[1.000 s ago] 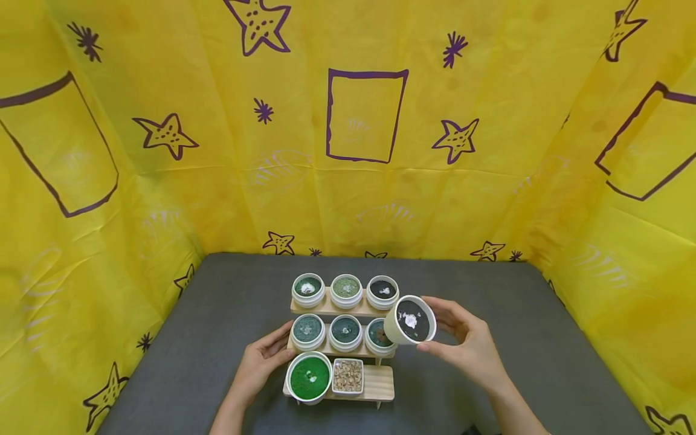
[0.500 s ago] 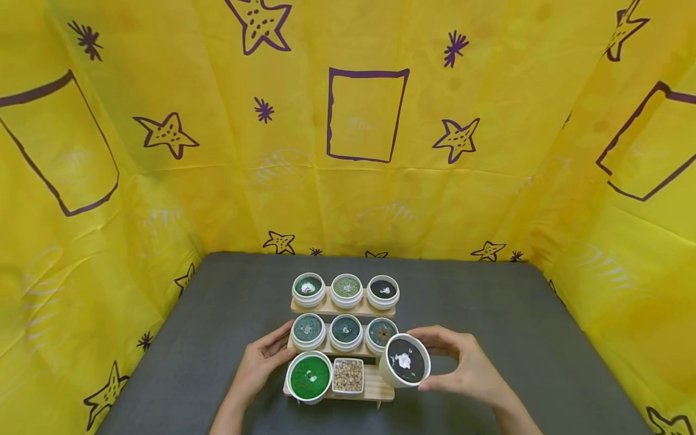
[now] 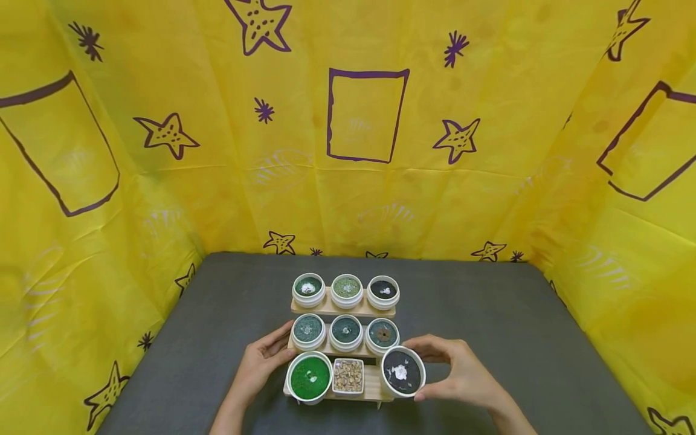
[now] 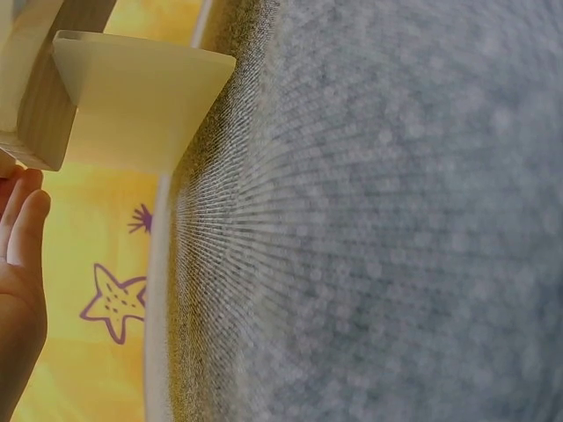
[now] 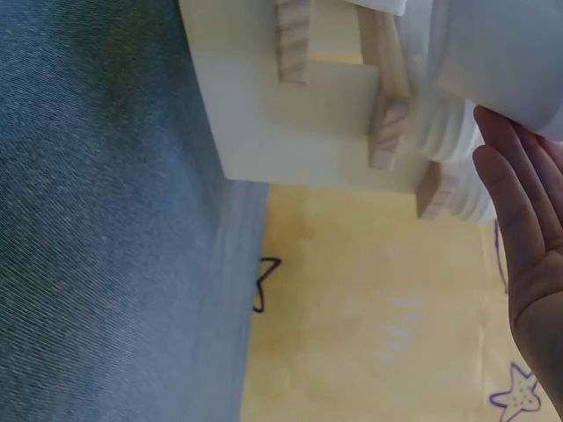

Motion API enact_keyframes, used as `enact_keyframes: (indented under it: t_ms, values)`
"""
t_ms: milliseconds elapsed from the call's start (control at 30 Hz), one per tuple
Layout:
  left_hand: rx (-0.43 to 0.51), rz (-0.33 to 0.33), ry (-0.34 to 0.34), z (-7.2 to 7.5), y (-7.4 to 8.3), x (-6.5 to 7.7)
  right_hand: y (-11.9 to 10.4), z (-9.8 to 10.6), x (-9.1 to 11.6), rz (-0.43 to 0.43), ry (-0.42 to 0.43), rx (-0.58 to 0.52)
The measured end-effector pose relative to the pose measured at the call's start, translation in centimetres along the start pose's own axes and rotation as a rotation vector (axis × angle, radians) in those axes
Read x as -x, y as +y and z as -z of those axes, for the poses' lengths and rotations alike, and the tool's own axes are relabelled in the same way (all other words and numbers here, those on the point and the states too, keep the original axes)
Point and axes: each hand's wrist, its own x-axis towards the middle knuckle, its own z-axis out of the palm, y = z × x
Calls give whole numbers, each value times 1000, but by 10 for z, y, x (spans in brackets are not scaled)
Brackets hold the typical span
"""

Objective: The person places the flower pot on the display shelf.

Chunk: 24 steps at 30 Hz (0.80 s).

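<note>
My right hand [image 3: 454, 371] holds a white round cup [image 3: 387, 386] with dark contents and a white patch, thumb at the near side and fingers at the far side. The cup overlaps the right end of the lowest shelf in the head view, tilted slightly toward the camera. In the right wrist view, my fingers [image 5: 519, 193] lie along the white cup wall [image 5: 501, 53]. At the left end of the three-tier wooden stand [image 3: 372, 380], my left hand [image 3: 266, 359] grips the middle shelf. The left wrist view shows its fingertips right at the wooden plank [image 4: 40, 97].
A green-filled cup [image 3: 310, 377] and a square dish [image 3: 348, 376] of small tan pieces sit on the lowest shelf. Several white pots with green or dark contents, such as one pot [image 3: 345, 329], fill the upper tiers. Yellow patterned cloth [image 3: 370, 199] surrounds the grey table [image 3: 234, 302].
My right hand has brought the dark-filled cup down and nearer, from beside the middle shelf to the lowest shelf's right end. My left hand stays on the stand.
</note>
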Motion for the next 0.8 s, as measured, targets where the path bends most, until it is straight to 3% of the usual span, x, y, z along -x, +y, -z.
enact_keyframes:
  t_ms: [233,533,800]
  values:
    - [2,2,0,0,0,0,5,-7,0,-6,-23,14]
    - [3,-1,2,0,-1,1,10,-15,1,-76,-37,21]
    - [9,-4,-4,0,-2,0,16,-20,0,-22,-45,38]
